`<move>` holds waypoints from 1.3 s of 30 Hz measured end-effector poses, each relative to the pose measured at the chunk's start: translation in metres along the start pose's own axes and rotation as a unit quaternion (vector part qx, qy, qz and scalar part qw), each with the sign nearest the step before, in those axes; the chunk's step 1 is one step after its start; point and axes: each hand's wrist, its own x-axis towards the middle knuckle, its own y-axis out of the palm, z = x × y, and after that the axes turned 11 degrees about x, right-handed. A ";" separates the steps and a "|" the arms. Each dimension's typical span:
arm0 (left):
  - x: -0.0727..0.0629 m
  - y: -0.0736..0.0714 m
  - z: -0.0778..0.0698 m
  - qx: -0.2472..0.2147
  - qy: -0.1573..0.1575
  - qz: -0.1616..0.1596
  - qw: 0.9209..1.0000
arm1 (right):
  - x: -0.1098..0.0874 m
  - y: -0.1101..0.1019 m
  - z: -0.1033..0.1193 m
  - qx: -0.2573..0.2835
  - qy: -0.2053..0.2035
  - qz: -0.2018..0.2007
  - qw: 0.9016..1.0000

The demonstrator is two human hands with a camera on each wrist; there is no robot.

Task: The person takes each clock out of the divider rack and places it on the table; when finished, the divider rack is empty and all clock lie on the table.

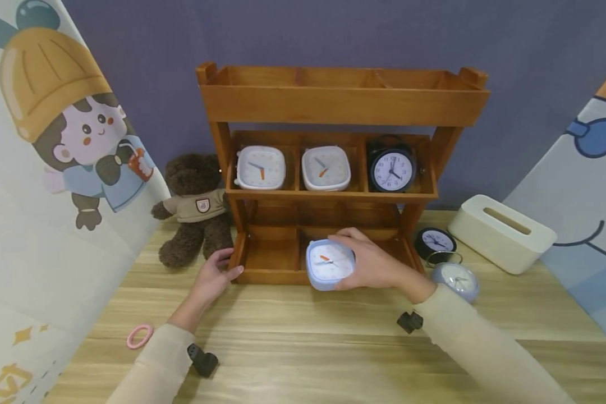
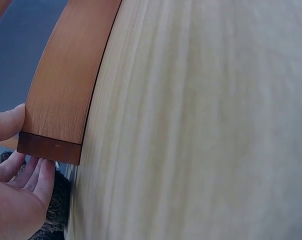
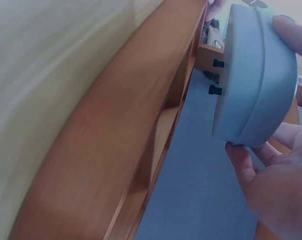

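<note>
My right hand (image 1: pixel 371 261) grips a light blue alarm clock (image 1: pixel 330 262) by its side, in front of the wooden shelf's lowest tier. In the right wrist view the clock (image 3: pixel 256 75) shows its edge and two small black knobs on its back. My left hand (image 1: pixel 215 275) holds the lower left corner of the wooden shelf (image 1: pixel 343 105), its thumb at the front board and its fingers round the end. Two white clocks (image 1: pixel 261 168) and a black twin-bell alarm clock (image 1: pixel 393 170) stand in separate compartments of the middle tier.
A brown teddy bear (image 1: pixel 194 207) sits left of the shelf. On the right stand a black clock (image 1: pixel 436 244), a pale blue round clock (image 1: pixel 456 279) and a cream tissue box (image 1: pixel 502 233). A pink ring (image 1: pixel 139 336) lies at the front left of the wooden table (image 1: pixel 303 359).
</note>
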 end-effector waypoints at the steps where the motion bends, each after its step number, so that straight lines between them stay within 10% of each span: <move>1: 0.000 0.000 0.000 -0.001 -0.002 0.001 1.000 | -0.006 -0.003 -0.002 -0.004 0.000 -0.002 1.000; 23: -0.001 -0.001 -0.001 -0.009 -0.002 0.007 1.000 | -0.137 -0.038 -0.057 -0.054 -0.006 -0.032 0.998; 39: 0.000 0.001 0.001 -0.006 0.000 0.000 1.000 | -0.162 -0.034 -0.086 -0.055 0.027 -0.055 0.997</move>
